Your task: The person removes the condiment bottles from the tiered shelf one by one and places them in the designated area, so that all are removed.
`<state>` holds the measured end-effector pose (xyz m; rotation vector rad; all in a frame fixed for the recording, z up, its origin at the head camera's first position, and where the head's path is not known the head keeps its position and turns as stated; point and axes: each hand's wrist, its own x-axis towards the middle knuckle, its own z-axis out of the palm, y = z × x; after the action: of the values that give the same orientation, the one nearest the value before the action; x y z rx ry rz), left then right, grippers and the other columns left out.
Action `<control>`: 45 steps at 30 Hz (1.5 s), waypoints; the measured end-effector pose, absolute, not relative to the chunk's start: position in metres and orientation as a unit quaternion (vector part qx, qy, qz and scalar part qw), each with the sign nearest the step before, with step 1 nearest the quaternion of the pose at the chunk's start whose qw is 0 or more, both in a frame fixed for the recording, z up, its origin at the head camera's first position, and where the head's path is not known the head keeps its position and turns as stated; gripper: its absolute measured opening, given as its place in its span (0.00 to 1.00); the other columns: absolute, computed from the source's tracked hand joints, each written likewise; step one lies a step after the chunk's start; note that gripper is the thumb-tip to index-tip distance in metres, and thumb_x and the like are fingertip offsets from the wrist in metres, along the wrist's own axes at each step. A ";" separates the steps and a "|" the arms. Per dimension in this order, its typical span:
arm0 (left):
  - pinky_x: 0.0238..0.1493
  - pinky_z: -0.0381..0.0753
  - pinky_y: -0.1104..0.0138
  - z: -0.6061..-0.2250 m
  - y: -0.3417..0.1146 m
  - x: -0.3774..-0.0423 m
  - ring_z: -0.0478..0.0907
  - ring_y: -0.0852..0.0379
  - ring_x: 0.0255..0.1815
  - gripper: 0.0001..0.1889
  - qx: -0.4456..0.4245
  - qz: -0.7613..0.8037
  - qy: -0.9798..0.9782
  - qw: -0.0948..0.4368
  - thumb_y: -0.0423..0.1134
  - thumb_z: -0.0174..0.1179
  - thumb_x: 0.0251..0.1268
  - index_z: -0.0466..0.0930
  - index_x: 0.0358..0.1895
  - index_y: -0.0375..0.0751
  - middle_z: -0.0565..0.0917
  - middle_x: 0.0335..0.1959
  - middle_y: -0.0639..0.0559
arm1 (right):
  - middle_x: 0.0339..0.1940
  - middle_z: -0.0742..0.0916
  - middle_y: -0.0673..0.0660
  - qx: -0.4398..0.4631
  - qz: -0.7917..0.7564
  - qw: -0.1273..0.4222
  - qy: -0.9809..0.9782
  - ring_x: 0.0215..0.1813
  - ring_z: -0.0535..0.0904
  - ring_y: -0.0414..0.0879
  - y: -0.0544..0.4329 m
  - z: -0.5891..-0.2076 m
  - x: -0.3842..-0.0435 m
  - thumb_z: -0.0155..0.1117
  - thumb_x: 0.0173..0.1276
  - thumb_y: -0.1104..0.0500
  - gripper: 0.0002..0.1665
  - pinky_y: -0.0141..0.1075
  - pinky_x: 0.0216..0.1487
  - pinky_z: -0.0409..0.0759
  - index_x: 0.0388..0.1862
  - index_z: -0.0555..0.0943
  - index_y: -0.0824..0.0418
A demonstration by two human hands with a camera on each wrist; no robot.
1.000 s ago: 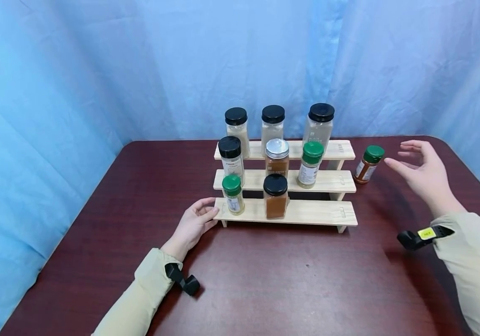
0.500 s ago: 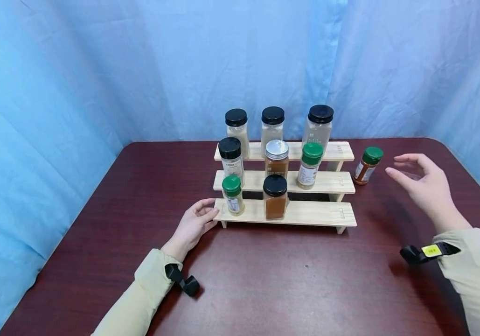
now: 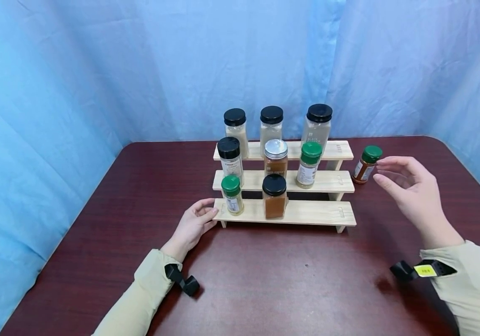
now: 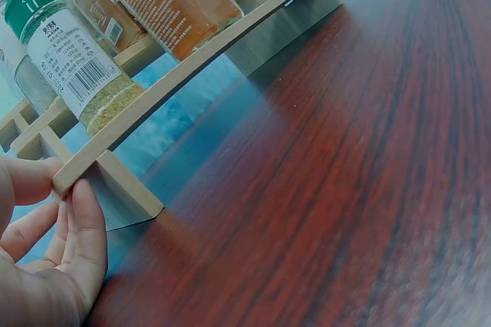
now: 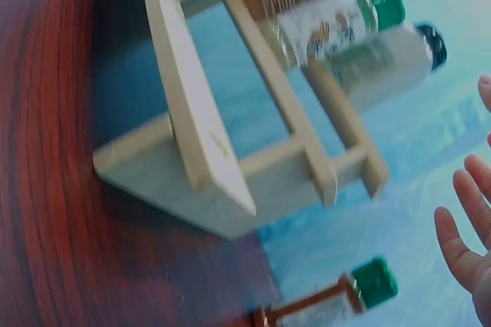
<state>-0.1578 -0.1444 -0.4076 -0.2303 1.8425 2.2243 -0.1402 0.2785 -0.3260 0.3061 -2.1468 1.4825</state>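
A three-tier wooden spice rack (image 3: pixel 319 213) stands on the table with jars on every step. At its front left corner my left hand (image 3: pixel 191 227) pinches the end of the lowest plank, thumb and fingers on either side in the left wrist view. Right of the rack, a small green-capped spice jar (image 3: pixel 364 170) with reddish contents stands on the tabletop. My right hand (image 3: pixel 412 191) is just beside that jar, thumb and fingers parted, holding nothing. In the right wrist view the fingers (image 5: pixel 468 212) appear apart from the jar (image 5: pixel 322 304).
On the lowest step stand a green-capped jar (image 3: pixel 233 198) and a black-lidded jar (image 3: pixel 275 203) of brown powder. A silver-lidded jar (image 3: pixel 275 154) is among those on the middle step, and black-lidded jars (image 3: pixel 317 126) line the top. Blue curtain (image 3: pixel 181 70) hangs behind the table.
My right hand first drew toward me, then came left, closer to the green-capped jar on the table. The left hand keeps its grip on the rack's corner.
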 end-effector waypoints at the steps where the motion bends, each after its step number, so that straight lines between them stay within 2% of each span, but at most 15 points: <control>1: 0.32 0.77 0.76 -0.408 -0.145 -0.158 0.76 0.68 0.27 0.22 -0.078 0.762 0.631 0.122 0.26 0.50 0.69 0.62 0.64 0.32 0.76 0.28 0.60 | 0.43 0.83 0.40 0.123 0.553 0.251 -0.785 0.46 0.79 0.33 0.276 -0.325 -0.139 0.61 0.57 0.78 0.21 0.18 0.45 0.75 0.51 0.77 0.68; 13: 0.33 0.77 0.77 -0.404 -0.145 -0.159 0.75 0.69 0.27 0.22 -0.075 0.760 0.634 0.120 0.27 0.50 0.69 0.62 0.64 0.31 0.76 0.28 0.59 | 0.46 0.83 0.48 0.243 0.573 0.230 -0.748 0.48 0.79 0.37 0.234 -0.317 -0.132 0.59 0.50 0.86 0.25 0.23 0.51 0.75 0.50 0.74 0.77; 20: 0.33 0.77 0.76 -0.405 -0.144 -0.159 0.75 0.69 0.27 0.22 -0.073 0.761 0.632 0.124 0.26 0.50 0.69 0.62 0.64 0.31 0.76 0.28 0.60 | 0.46 0.82 0.51 0.271 0.554 0.217 -0.756 0.49 0.78 0.37 0.212 -0.317 -0.129 0.60 0.45 0.88 0.31 0.22 0.50 0.75 0.49 0.77 0.68; 27: 0.33 0.77 0.76 -0.403 -0.145 -0.159 0.76 0.68 0.27 0.22 -0.072 0.761 0.632 0.127 0.26 0.50 0.69 0.61 0.65 0.30 0.76 0.29 0.59 | 0.49 0.81 0.47 0.277 0.519 0.185 -0.787 0.51 0.77 0.35 0.191 -0.315 -0.126 0.65 0.46 0.83 0.29 0.23 0.51 0.75 0.51 0.75 0.72; 34: 0.33 0.77 0.76 -0.404 -0.145 -0.159 0.76 0.68 0.27 0.22 -0.075 0.763 0.630 0.123 0.26 0.50 0.69 0.61 0.65 0.31 0.77 0.28 0.60 | 0.48 0.80 0.57 0.322 0.501 0.178 -0.783 0.50 0.77 0.37 0.170 -0.316 -0.134 0.69 0.45 0.81 0.30 0.27 0.55 0.75 0.50 0.76 0.70; 40: 0.32 0.77 0.76 -0.405 -0.145 -0.158 0.75 0.69 0.27 0.22 -0.077 0.763 0.630 0.123 0.26 0.50 0.69 0.62 0.65 0.31 0.76 0.28 0.60 | 0.49 0.80 0.61 0.328 0.473 0.176 -0.798 0.53 0.74 0.33 0.157 -0.318 -0.137 0.72 0.47 0.76 0.29 0.26 0.56 0.75 0.50 0.76 0.67; 45: 0.32 0.77 0.77 -0.405 -0.145 -0.158 0.75 0.69 0.27 0.22 -0.077 0.759 0.634 0.126 0.27 0.50 0.69 0.62 0.64 0.31 0.76 0.28 0.60 | 0.50 0.81 0.59 0.319 0.454 0.181 -0.812 0.53 0.74 0.36 0.150 -0.321 -0.138 0.74 0.48 0.72 0.29 0.27 0.55 0.75 0.51 0.77 0.65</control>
<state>-0.1576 -0.1449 -0.4054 -0.2252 1.8473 2.2099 -0.1379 0.1505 -0.3208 0.9007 -2.2922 1.2834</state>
